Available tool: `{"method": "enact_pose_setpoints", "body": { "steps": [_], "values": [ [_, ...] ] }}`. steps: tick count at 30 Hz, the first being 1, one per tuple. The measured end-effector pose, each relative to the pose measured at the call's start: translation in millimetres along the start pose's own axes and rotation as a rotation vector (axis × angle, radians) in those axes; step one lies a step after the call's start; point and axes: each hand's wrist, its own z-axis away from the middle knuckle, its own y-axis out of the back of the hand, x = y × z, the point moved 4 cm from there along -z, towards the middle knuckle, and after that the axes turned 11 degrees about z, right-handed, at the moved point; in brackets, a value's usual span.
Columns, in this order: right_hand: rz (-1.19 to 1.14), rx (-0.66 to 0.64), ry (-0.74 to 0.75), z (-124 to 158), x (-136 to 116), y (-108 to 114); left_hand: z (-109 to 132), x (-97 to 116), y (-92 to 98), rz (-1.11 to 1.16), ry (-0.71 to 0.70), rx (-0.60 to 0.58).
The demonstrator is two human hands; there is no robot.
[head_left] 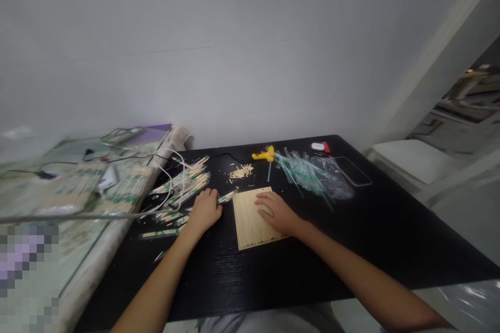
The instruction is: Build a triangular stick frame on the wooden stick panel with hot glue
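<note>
While my right hand lies spread on the panel, the panel sits flat near the middle of the table, well inside every edge. Its near edge is turned slightly from the table's near edge, and black surface shows between the two. A wider stretch of surface runs from my right forearm toward the right edge.

My left hand rests left of the panel, fingers bent, beside the packets; one packet lies at its fingertips, and I cannot tell whether they pinch it. The packets spread toward the left edge, with a white cable looped over them.

Beyond the panel, toward the far edge, lie the cut sticks and the glue gun. The wrappers occupy the area toward the far right corner, with a white case nearer that corner.
</note>
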Motion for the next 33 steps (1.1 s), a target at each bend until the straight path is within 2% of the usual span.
{"method": "enact_pose_setpoints", "body": {
  "steps": [7, 16, 23, 33],
  "values": [
    [0.001, 0.004, 0.013, -0.7, 1.2, -1.4, 0.9, 4.4, 4.0, 0.007, 0.019, -0.031],
    [-0.001, 0.006, -0.003, -0.9, 0.2, 0.2, 4.5, -0.5, 7.3, -0.074, 0.145, -0.025],
    [0.003, 0.005, -0.007, -1.0, 2.0, -1.9, 2.2, -0.5, 3.6, -0.088, 0.121, -0.08],
    [0.015, -0.01, -0.005, -1.8, -1.9, 2.1, 4.6, 1.4, 0.7, -0.102, 0.065, -0.065]
  ]
}}
